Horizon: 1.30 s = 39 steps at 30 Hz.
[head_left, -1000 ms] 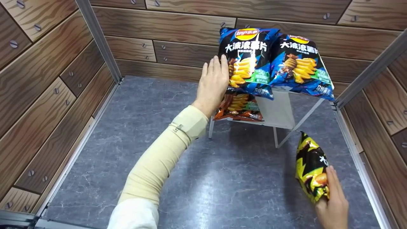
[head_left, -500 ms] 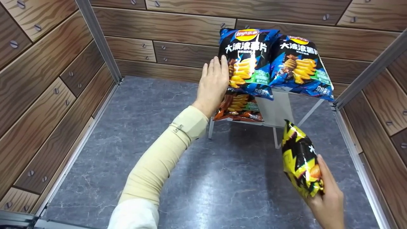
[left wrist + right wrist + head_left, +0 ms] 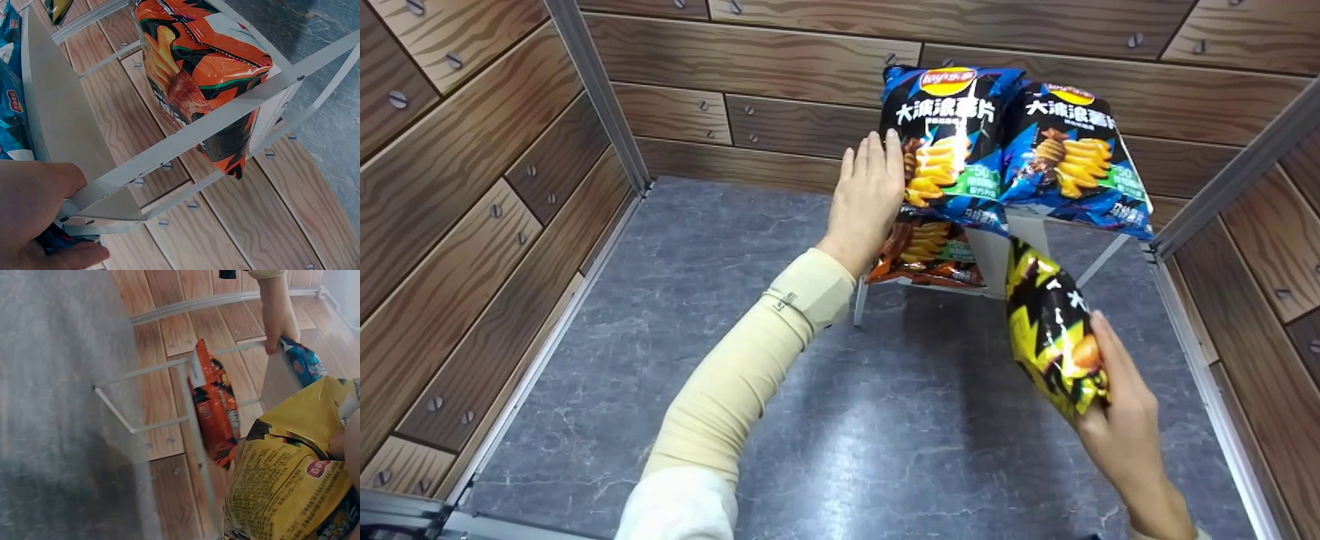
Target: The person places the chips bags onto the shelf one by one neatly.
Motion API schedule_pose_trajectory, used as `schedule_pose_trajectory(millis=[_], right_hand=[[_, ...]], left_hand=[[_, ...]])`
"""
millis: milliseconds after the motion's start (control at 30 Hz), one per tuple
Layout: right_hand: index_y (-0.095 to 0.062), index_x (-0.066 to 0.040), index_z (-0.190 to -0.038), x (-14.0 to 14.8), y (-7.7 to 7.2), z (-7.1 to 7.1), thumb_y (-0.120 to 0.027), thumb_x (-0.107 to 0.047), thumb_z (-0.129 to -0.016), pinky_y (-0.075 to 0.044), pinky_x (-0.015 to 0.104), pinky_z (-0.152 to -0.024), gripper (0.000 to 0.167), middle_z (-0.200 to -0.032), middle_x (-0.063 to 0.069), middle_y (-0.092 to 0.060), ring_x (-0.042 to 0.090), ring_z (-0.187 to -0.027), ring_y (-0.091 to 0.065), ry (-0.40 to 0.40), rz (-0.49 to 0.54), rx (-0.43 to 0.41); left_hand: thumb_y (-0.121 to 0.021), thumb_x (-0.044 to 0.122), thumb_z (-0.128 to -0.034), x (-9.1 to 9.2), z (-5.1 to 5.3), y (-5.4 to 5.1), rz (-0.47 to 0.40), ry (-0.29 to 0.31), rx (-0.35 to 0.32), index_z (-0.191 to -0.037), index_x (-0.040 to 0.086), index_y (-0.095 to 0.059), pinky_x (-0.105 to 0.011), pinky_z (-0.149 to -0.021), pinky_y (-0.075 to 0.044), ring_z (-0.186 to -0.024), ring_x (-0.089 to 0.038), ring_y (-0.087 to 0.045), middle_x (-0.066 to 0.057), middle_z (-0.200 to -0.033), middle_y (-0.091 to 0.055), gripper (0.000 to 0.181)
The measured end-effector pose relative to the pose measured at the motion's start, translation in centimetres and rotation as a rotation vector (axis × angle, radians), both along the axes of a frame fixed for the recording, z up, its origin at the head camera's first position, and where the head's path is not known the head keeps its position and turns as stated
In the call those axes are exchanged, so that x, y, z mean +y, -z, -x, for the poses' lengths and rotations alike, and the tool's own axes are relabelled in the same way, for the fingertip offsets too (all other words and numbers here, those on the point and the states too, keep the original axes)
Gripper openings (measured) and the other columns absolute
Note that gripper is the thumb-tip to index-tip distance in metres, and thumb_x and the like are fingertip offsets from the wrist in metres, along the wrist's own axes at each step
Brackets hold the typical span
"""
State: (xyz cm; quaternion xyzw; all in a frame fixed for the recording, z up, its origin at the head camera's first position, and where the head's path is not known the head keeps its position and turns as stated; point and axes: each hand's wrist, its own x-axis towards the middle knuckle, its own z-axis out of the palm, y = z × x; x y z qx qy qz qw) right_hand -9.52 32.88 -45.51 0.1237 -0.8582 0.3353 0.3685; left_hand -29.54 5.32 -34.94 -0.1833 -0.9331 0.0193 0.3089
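My left hand grips the left edge of a white two-tier rack, fingers long beside a blue-black chip bag; in the left wrist view the rack's corner lies between thumb and fingers. A second blue-black chip bag sits to its right on the top tier. On the lower tier, at the left, is an orange chip bag, also visible as an orange packet in the right wrist view. My right hand holds a yellow-black chip bag upright, in front of the rack's lower right part.
Wood-plank panels stand behind and at both sides, with metal frame posts at the corners. The floor is dark grey marble-patterned. Bare lower shelf shows right of the orange bag.
My right hand has moved forward and somewhat left with the yellow-black chip bag, bringing its top close to the rack. The left hand stays at the rack's left edge.
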Motion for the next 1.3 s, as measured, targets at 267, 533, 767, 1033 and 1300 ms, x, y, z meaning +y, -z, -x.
schedule_pose_trajectory(millis=[267,533,767,1033,1300], right_hand=[[-0.049,0.000,-0.144,-1.6,-1.9,2.0,-0.047,0.031,-0.059,-0.030,0.025,-0.120,0.091,-0.147,0.022,-0.050,0.017,-0.142,-0.043,-0.013,-0.102,0.047],[-0.051,-0.001,-0.142,-1.5,-1.8,5.4,-0.047,0.027,-0.060,-0.032,0.043,-0.119,0.087,-0.149,0.023,-0.047,0.041,-0.139,-0.043,0.010,-0.233,0.052],[-0.050,0.001,-0.142,-0.8,-1.6,8.7,-0.052,0.025,-0.061,-0.030,0.046,-0.121,0.085,-0.147,0.026,-0.049,0.046,-0.137,-0.044,-0.010,-0.348,0.082],[-0.044,0.001,-0.146,-0.3,-2.0,12.1,-0.057,0.024,-0.063,-0.036,0.055,-0.115,0.087,-0.150,0.024,-0.044,0.045,-0.139,-0.040,0.004,-0.495,0.046],[-0.038,-0.002,-0.151,0.1,-2.0,14.7,-0.064,0.016,-0.075,-0.039,0.059,-0.110,0.083,-0.149,0.026,-0.044,0.047,-0.136,-0.042,0.028,-0.551,-0.015]], left_hand=[[-0.039,0.001,-0.1034,0.0,0.0,0.1,-0.005,0.010,-0.004,-0.148,-0.004,-0.038,-0.044,-0.114,-0.041,-0.134,-0.030,-0.053,-0.022,-0.146,-0.052,0.045],[-0.039,0.001,-0.1038,0.0,-0.1,0.2,-0.004,0.004,-0.002,-0.148,-0.003,-0.039,-0.043,-0.113,-0.042,-0.133,-0.030,-0.054,-0.021,-0.145,-0.052,0.045],[-0.038,0.000,-0.1037,0.1,0.0,0.2,0.002,-0.008,0.002,-0.149,-0.003,-0.039,-0.043,-0.113,-0.042,-0.133,-0.029,-0.054,-0.021,-0.146,-0.052,0.045],[-0.040,0.001,-0.1030,0.0,0.0,0.0,0.005,-0.010,-0.015,-0.149,-0.003,-0.037,-0.044,-0.114,-0.041,-0.135,-0.030,-0.052,-0.021,-0.147,-0.050,0.046],[-0.038,0.000,-0.1040,0.1,0.0,0.0,0.005,-0.011,-0.034,-0.150,-0.003,-0.036,-0.044,-0.115,-0.040,-0.136,-0.029,-0.051,-0.021,-0.148,-0.049,0.046]])
